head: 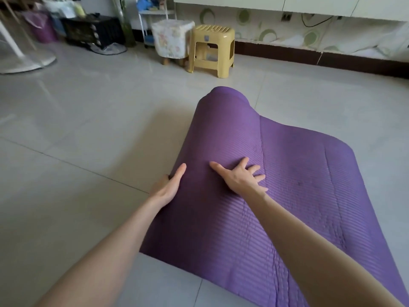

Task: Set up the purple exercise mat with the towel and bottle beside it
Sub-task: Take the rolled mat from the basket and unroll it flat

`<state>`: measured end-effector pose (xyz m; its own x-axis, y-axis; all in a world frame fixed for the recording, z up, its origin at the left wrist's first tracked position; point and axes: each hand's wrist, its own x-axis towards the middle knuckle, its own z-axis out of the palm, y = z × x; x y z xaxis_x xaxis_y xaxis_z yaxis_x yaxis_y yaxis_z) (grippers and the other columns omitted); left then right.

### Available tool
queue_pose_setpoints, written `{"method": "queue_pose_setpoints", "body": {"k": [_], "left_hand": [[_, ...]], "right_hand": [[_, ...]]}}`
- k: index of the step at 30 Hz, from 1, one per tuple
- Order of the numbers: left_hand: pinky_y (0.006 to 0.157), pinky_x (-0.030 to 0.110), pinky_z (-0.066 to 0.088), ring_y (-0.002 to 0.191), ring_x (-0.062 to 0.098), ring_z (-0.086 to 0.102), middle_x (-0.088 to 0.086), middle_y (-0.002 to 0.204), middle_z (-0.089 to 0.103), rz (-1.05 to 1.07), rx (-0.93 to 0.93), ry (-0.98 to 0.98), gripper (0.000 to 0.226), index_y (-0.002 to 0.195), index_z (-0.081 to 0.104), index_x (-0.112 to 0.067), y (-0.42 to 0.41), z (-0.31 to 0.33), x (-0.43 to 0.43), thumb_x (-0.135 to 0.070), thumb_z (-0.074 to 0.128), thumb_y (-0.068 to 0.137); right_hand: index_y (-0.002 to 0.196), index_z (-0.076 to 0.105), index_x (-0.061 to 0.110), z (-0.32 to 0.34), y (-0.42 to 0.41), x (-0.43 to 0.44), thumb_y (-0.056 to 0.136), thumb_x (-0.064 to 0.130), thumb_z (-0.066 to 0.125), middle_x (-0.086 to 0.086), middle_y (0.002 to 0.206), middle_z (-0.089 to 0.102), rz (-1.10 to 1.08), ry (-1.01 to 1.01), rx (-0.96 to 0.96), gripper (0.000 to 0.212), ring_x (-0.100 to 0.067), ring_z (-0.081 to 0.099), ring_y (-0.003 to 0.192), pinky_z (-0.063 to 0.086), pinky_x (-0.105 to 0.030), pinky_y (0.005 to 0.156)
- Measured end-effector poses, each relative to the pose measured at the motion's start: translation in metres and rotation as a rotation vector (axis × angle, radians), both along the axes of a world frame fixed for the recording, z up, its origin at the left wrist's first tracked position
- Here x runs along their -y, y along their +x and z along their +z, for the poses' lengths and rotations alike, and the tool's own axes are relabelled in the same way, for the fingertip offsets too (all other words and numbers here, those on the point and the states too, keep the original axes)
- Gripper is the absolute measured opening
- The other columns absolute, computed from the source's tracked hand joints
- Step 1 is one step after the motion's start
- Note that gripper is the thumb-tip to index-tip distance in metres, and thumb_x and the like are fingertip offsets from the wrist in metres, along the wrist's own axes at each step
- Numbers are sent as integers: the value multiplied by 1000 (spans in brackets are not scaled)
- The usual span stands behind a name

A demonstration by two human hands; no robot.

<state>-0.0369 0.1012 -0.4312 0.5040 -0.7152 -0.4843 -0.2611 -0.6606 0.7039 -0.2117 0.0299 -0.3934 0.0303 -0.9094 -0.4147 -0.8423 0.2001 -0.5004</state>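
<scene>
The purple exercise mat (298, 173) lies on the tiled floor, flat on the right, with its left part still curled up in a roll that runs away from me. My left hand (168, 187) rests against the left side of the roll, fingers straight along it. My right hand (241, 176) presses flat on the ribbed surface with fingers spread, just right of the roll's crest. No towel or bottle shows in the head view.
A yellow plastic stool (212, 49) and a cloth-covered stool (171, 41) stand beyond the mat near the wall. A fan base (28, 60), a black oven (93, 32) and a purple bin (42, 28) sit at the back left. Pale floor tiles (77, 140) stretch left of the mat.
</scene>
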Motion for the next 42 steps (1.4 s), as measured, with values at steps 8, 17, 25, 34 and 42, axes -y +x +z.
{"method": "queue_pose_setpoints", "body": {"k": [8,17,25,34,42], "left_hand": [[63,26,44,74,20,56,-3,70,55,31,-213,-330,40,71,49,-20,-46,-14,21,-56,56,86],[105,43,39,122,25,52,2,135,54,81,-357,-1,109,133,48,-16,-60,-71,37,-93,47,56],[98,39,49,98,20,68,2,106,73,52,-719,-65,78,119,65,-18,-75,-58,28,-75,61,65],[76,37,44,103,38,61,19,111,66,-134,743,-214,51,106,60,-7,-65,114,25,-54,60,85],[82,37,48,108,30,64,14,116,67,-425,1294,-24,52,116,48,-5,-70,132,-14,-52,47,93]], "right_hand": [[153,5,12,7,-24,36,35,96,52,-20,159,7,-209,87,42,152,-44,10,145,12,-59,115],[151,10,12,-32,-90,38,40,87,63,-18,155,23,-259,102,109,145,-43,25,140,26,-55,113],[152,4,26,-37,-93,24,44,91,57,-12,157,15,-186,96,231,136,-43,19,141,20,-57,114],[128,31,16,1,-83,-3,65,80,55,-6,133,43,-113,176,499,93,-23,44,120,37,-37,97],[152,12,13,25,-41,-13,84,70,43,-8,158,22,-105,195,629,94,-36,21,144,16,-53,114]]}}
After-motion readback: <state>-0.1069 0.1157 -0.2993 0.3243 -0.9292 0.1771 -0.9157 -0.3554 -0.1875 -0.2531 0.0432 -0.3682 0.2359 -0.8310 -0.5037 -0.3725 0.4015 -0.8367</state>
